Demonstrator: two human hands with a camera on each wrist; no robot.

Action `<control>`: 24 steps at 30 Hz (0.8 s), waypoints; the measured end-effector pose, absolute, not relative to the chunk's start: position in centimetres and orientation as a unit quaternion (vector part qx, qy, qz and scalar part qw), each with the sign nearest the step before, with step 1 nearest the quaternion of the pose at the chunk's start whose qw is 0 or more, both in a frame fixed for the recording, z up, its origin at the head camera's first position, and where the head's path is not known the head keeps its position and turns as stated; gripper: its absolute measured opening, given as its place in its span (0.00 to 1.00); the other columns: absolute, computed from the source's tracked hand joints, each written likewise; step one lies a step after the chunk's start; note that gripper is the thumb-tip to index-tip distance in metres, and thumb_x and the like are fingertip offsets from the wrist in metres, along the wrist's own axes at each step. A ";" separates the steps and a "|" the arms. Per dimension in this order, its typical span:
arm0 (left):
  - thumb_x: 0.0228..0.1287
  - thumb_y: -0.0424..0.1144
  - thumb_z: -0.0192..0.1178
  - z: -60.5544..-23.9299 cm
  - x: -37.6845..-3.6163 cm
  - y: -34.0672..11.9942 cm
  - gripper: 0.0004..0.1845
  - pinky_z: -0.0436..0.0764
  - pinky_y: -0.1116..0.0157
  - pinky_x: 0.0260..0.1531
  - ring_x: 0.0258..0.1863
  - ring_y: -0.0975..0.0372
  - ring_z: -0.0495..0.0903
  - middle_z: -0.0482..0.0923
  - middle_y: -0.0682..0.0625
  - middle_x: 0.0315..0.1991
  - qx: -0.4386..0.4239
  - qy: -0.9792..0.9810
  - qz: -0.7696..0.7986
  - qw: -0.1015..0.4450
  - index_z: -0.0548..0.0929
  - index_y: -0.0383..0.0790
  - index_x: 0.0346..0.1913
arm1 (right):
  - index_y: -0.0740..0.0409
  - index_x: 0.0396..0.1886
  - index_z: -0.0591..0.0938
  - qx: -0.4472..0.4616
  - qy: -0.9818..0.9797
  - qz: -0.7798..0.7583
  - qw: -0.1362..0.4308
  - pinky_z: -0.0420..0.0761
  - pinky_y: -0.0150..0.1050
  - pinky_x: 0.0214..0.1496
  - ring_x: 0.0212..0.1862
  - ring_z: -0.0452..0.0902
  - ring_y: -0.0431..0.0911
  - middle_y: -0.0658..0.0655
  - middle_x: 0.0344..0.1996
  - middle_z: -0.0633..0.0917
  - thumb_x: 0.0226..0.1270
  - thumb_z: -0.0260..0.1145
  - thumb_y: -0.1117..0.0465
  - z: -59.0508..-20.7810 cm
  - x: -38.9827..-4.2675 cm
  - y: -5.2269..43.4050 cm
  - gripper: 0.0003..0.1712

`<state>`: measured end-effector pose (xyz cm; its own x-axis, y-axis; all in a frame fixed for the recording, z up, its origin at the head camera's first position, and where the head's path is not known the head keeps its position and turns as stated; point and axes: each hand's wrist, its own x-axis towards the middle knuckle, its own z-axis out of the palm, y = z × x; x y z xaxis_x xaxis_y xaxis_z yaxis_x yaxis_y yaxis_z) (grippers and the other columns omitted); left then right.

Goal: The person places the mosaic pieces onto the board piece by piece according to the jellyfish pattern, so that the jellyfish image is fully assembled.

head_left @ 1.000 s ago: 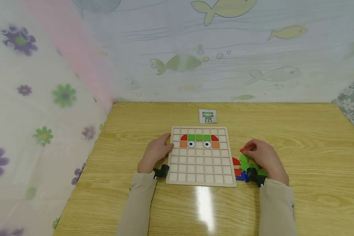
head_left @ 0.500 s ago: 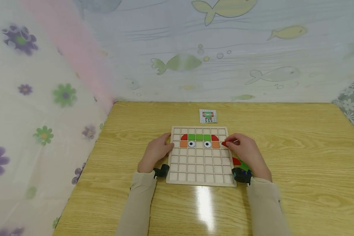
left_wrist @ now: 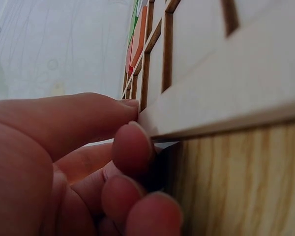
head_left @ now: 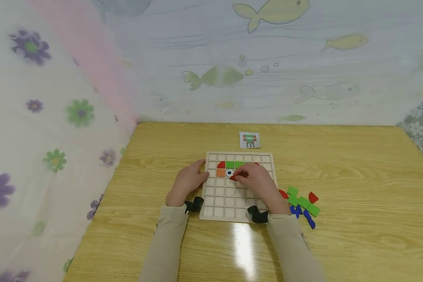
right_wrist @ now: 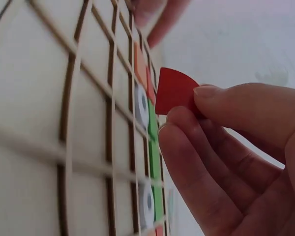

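Observation:
My right hand is over the wooden grid board, pinching a red quarter-circle tile between thumb and fingers. The tile is held just above the cells, below the left eye tile. My left hand grips the board's left edge. In the left wrist view its thumb lies along the frame and the other fingers curl beside it. A red corner tile, green squares and an orange square sit in the upper cells. The right hand hides part of this row.
Right of the board lie loose tiles: several green squares, red quarter-circles and blue curved pieces. Behind the board lies a small pattern card. A patterned curtain hangs beyond the table's far edge.
My right hand has carried the red quarter-circle tile from the loose pile leftward over the board, uncovering the pile. The left hand has stayed at the board's edge.

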<state>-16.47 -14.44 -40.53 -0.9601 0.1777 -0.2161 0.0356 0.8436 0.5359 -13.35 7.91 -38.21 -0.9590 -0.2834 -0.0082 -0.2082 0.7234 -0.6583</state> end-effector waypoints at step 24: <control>0.61 0.46 0.52 -40.4 -16.6 -14.5 0.29 0.69 0.64 0.28 0.13 0.63 0.71 0.74 0.56 0.15 0.050 0.952 0.271 0.136 0.62 0.47 0.65 | 0.51 0.34 0.81 -0.190 0.938 -0.285 0.055 0.70 0.35 0.32 0.28 0.69 0.40 0.47 0.26 0.75 0.54 0.66 0.64 -39.5 -13.5 3.0 0.07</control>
